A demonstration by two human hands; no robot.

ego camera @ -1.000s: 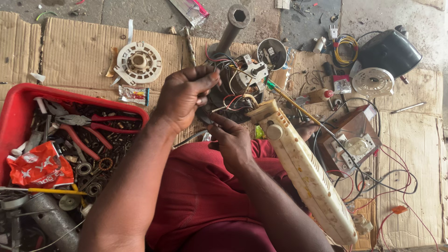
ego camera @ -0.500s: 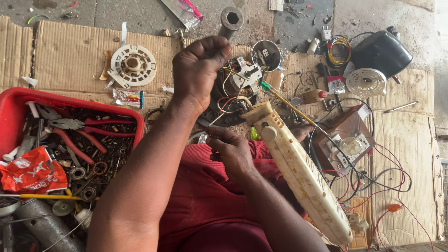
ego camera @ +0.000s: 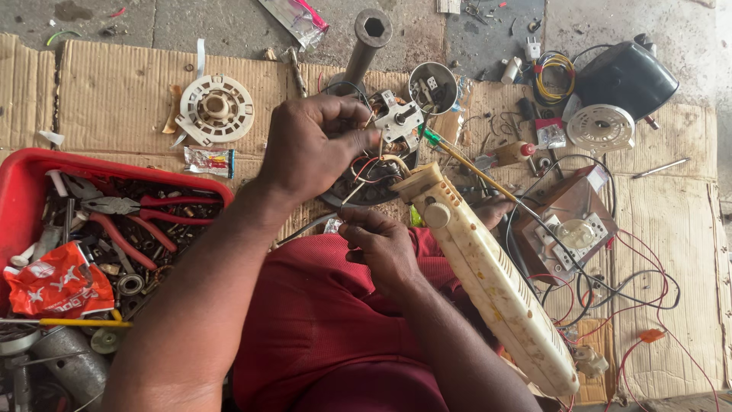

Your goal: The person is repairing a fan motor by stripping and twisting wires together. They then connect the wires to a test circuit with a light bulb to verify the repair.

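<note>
A bundle of thin coloured wires [ego camera: 371,164] is pinched between the closed fingers of the left hand [ego camera: 309,145], raised above the dark round motor body [ego camera: 366,187] from which the leads come. The right hand [ego camera: 381,244] is held lower, over the red-clothed lap, its fingertips drawn together on a fine wire end [ego camera: 343,221]; whether that strand is gripped firmly or only touched cannot be told.

A lead could be torn from its joint if the wires are pulled too hard, since they run taut toward the small white switch block [ego camera: 398,118] and the motor below. The cream plastic housing [ego camera: 488,282] lies slanted across the lap, just beside the right wrist, and could be knocked off by a sideways sweep of that arm. The green-handled screwdriver [ego camera: 457,160] rests against the top of the housing and could roll.

Room is tight. To the left, the red tray [ego camera: 30,172] of pliers and loose parts sits close under the left forearm. To the right, a brown board [ego camera: 564,221] trailing red and black wires crowds the floor. Ahead, the grey socket tube [ego camera: 366,38] and the white fan hub [ego camera: 216,108] lie on the cardboard [ego camera: 114,84], which offers the only open patch, well apart from both hands.
</note>
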